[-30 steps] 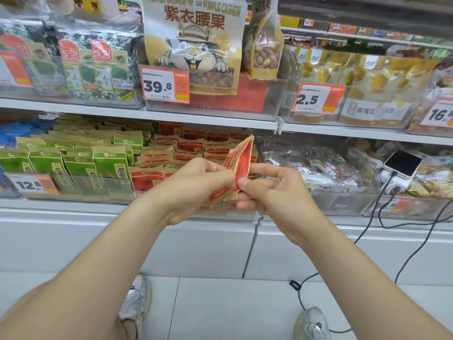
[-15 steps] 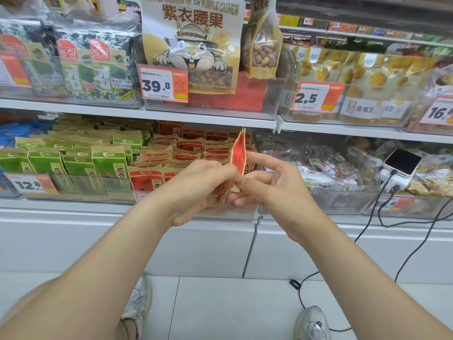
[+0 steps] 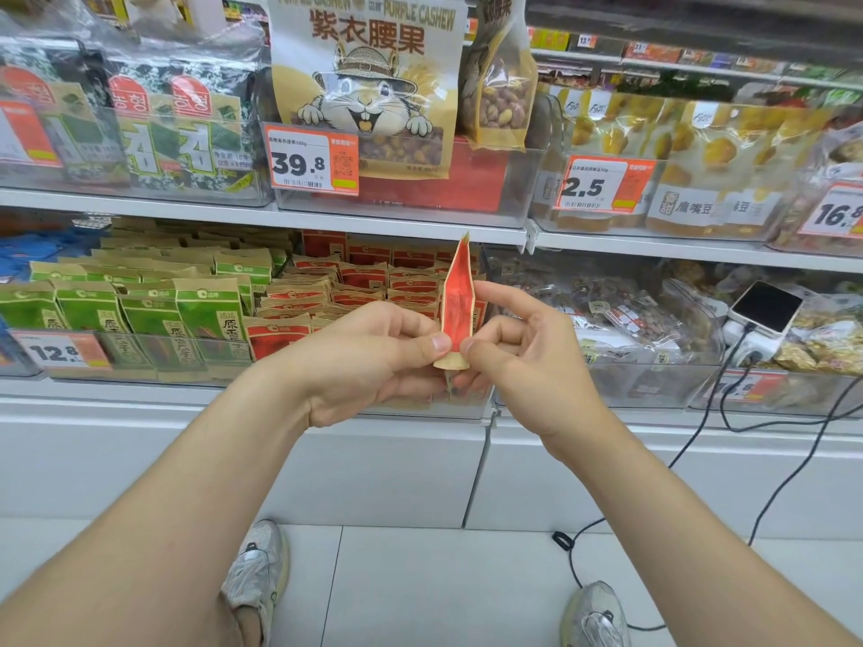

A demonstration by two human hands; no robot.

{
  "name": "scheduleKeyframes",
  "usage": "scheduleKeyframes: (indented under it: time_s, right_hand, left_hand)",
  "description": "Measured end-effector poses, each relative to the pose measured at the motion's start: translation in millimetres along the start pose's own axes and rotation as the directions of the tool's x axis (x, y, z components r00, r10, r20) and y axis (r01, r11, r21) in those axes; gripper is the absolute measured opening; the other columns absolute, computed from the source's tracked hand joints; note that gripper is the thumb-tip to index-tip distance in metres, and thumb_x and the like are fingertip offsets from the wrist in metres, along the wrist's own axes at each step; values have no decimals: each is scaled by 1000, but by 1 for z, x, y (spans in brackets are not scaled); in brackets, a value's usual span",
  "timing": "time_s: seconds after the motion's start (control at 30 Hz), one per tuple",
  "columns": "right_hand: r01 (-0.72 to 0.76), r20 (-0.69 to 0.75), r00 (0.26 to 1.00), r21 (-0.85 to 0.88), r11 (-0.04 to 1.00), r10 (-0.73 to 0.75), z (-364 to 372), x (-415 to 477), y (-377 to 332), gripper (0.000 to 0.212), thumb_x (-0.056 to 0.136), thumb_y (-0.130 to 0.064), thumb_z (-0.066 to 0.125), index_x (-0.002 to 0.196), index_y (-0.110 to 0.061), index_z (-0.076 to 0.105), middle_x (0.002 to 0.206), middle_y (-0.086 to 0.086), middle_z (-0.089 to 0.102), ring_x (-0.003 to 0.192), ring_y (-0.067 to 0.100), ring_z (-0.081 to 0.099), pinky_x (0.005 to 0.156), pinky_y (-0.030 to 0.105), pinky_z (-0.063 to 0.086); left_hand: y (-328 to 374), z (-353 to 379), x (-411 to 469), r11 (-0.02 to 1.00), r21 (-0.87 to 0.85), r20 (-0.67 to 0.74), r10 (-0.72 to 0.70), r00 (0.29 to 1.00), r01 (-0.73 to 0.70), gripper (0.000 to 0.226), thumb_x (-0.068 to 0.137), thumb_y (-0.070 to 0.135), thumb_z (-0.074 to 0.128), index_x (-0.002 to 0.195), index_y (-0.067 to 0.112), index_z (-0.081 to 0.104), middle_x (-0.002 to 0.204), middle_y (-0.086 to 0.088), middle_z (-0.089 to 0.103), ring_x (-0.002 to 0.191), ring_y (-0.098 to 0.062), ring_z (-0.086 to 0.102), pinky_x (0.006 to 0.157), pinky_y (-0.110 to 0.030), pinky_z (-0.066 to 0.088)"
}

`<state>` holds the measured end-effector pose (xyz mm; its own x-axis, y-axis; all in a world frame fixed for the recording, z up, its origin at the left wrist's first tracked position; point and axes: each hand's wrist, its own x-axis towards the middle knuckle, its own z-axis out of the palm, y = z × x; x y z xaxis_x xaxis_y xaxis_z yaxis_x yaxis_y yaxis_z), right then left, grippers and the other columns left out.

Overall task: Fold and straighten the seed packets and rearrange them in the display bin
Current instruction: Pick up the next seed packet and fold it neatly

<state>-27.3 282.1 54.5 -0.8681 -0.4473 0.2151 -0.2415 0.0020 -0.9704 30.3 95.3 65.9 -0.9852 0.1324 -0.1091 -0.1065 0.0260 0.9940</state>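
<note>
On the lower shelf, far left, green packets (image 3: 140, 315) stand in rows. Next to them red packets (image 3: 373, 282) fill the display bin (image 3: 411, 406), some leaning or lying flat. In front of that bin the left hand (image 3: 373, 361) pinches the lower part of one red packet (image 3: 460, 301), thumb on the front, fingers curled behind. That packet is the change. A second ago it was tilted with its face to the camera; half a second ago it was turning; now it stands upright, edge-on, with its sides pressed inward. The right hand (image 3: 527, 361) clamps the same bottom end, thumb nearly touching the left thumb, index finger laid along the packet's right edge. Likely the crease is being set, so the fold is mid-way. The packet is still held in the air, not yet in the bin. Far right, a phone (image 3: 766, 305) lies on the next bin's bags, cable attached.
</note>
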Motion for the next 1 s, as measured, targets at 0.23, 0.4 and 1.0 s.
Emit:
scheduleKeyframes:
  time_s: [0.23, 0.4, 1.0]
  right_hand:
    - [9, 25, 1000, -24, 1000, -9, 1, 0, -1, 59, 93, 15, 64, 142, -17, 58, 68, 11, 69, 61, 24, 74, 63, 30, 60]
    - [-79, 268, 958, -106, 991, 105, 3, -5, -1, 60, 90, 17, 63, 136, -21, 54, 65, 7, 68, 63, 31, 74, 61, 35, 57]
    - [-221, 252, 934, -145, 964, 252, 8, -2, 1, 4, 95, 3, 63, 96, 7, 63, 89, 21, 80, 76, 31, 78, 68, 38, 60]
  left_hand:
    - [3, 3, 1, 998, -57, -99, -34, 994, 28, 12, 103, 15, 68, 101, 8, 59, 100, -19, 76, 100, -36, 76, 105, -54, 57]
    - [4, 7, 6, 996, -80, -332, -62, 941, 37, 26, 106, 37, 65, 97, 14, 57, 75, -3, 70, 75, -21, 70, 94, -60, 60]
    - [1, 18, -1, 987, 154, -143, -33, 989, 55, 48, 106, 58, 52, 109, 10, 58, 91, -11, 64, 80, -26, 63, 82, -43, 57]
